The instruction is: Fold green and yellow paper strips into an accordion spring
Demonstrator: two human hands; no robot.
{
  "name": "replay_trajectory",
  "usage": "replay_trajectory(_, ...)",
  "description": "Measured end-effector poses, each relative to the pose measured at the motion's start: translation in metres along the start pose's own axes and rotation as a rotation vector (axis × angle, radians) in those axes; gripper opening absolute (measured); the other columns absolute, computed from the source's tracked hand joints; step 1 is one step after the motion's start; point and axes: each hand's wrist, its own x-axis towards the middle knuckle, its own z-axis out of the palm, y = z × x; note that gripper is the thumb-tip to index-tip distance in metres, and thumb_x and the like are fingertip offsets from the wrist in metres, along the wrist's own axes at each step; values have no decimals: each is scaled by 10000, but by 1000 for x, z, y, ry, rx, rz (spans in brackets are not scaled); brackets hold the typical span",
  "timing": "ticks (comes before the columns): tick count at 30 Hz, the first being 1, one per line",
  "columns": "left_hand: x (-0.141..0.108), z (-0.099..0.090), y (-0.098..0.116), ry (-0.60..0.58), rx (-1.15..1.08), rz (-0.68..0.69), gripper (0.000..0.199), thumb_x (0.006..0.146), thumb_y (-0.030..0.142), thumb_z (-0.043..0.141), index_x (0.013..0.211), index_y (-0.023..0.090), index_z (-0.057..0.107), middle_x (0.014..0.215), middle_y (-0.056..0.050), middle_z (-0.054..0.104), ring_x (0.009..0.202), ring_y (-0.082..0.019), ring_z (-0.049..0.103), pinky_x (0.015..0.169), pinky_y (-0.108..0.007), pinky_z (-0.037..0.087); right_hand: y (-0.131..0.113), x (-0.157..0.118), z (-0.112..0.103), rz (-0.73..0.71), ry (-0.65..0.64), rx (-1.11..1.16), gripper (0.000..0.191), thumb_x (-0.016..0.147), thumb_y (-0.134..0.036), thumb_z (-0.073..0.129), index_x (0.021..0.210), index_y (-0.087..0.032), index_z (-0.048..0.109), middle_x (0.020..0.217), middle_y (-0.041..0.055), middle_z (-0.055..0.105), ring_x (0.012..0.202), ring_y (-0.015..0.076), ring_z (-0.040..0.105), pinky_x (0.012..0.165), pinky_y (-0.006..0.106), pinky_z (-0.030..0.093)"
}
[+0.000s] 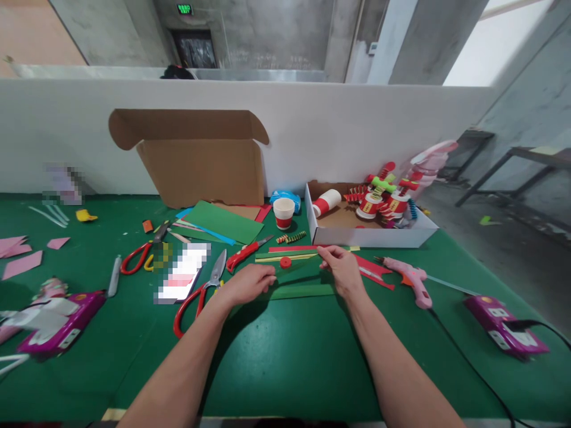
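Observation:
My left hand [250, 285] is closed in a pinch on one end of a green paper strip [298, 271]. My right hand [342, 272] pinches the other end, so the strip spans the gap between them just above the table. Below it lies a second green strip [303, 291], flat on the green surface. Beyond the fingers are a small red disc [285, 262], a folded red-and-yellow spring [296, 237] and a red paper strip [377, 273]. A red utility knife [243, 255] rests beyond my left hand, with red-handled scissors [203, 291] left of my wrist.
A white box [370, 237] with paper-cup figures stands at the back right, a paper cup [284, 214] beside it. Right lie a pink glue gun [413, 278] and a purple power strip [506, 327] with cables. A phone [182, 273] and green card [223, 221] are left.

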Motion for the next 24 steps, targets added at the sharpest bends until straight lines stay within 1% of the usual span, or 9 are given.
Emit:
replay_trajectory(3, -2, -5, -4, -5, -20, -15, 237, 845, 328, 442, 647, 204, 477, 616, -2, 583, 611, -148, 550, 596, -243, 382, -4, 3, -2, -7, 38, 41, 443, 449, -543, 857, 575, -176, 643, 438, -39, 521, 421, 97, 460, 469, 256, 388)
replay_trajectory(5, -2, -5, -2, -32, -139, -28, 250, 842, 357, 455, 649, 201, 485, 612, 2, 584, 609, -144, 557, 596, -242, 403, -7, 2, -1, 17, 46, 161, 455, 507, -592, 819, 622, -179, 664, 500, -27, 559, 440, 93, 475, 490, 256, 429)
replay_trajectory(6, -2, -4, 0, -42, -219, -33, 262, 840, 379, 462, 652, 198, 491, 611, 3, 585, 608, -140, 559, 600, -243, 416, -8, 1, 1, 38, 22, 217, 463, 552, -619, 785, 659, -182, 676, 542, -17, 584, 459, 94, 492, 509, 257, 450)
replay_trajectory(8, -1, 0, 6, -56, -387, -40, 290, 833, 426, 484, 664, 191, 505, 608, 4, 589, 597, -132, 557, 610, -247, 441, -8, -4, 7, 106, -91, 250, 475, 609, -649, 733, 702, -186, 685, 601, -4, 618, 494, 100, 527, 537, 258, 470)
replay_trajectory(11, 1, 9, 14, -50, -557, -43, 320, 808, 469, 533, 675, 178, 515, 591, 2, 581, 572, -119, 538, 598, -247, 446, -1, -18, 19, 212, -348, 69, 436, 546, -570, 808, 643, -173, 656, 548, -14, 603, 509, 107, 544, 521, 239, 427)
replay_trajectory(12, 2, 11, 15, -45, -582, -48, 326, 800, 476, 544, 677, 175, 516, 586, 3, 577, 563, -115, 530, 589, -245, 443, 2, -23, 22, 207, -419, 14, 406, 531, -511, 837, 640, -167, 652, 545, -20, 605, 523, 106, 548, 531, 232, 414)
replay_trajectory(14, 4, 15, 17, -37, -601, -59, 334, 789, 486, 553, 681, 171, 517, 578, 5, 570, 549, -109, 520, 574, -241, 437, 9, -30, 28, 186, -478, -28, 389, 535, -483, 839, 621, -159, 641, 545, -19, 616, 523, 99, 542, 540, 229, 397)
replay_trajectory(18, 6, 20, 17, -48, -589, -72, 325, 789, 479, 543, 702, 166, 524, 568, 9, 563, 536, -106, 524, 561, -237, 433, 18, -33, 33, 173, -423, -53, 416, 562, -515, 809, 538, -158, 598, 502, -12, 607, 488, 93, 524, 524, 232, 374)
replay_trajectory(24, 6, 20, 16, -45, -553, -70, 306, 800, 459, 530, 701, 169, 522, 573, 13, 561, 542, -106, 531, 558, -231, 430, 20, -32, 33, 154, -365, -59, 391, 555, -494, 819, 512, -160, 620, 467, -14, 594, 441, 86, 483, 468, 226, 340)
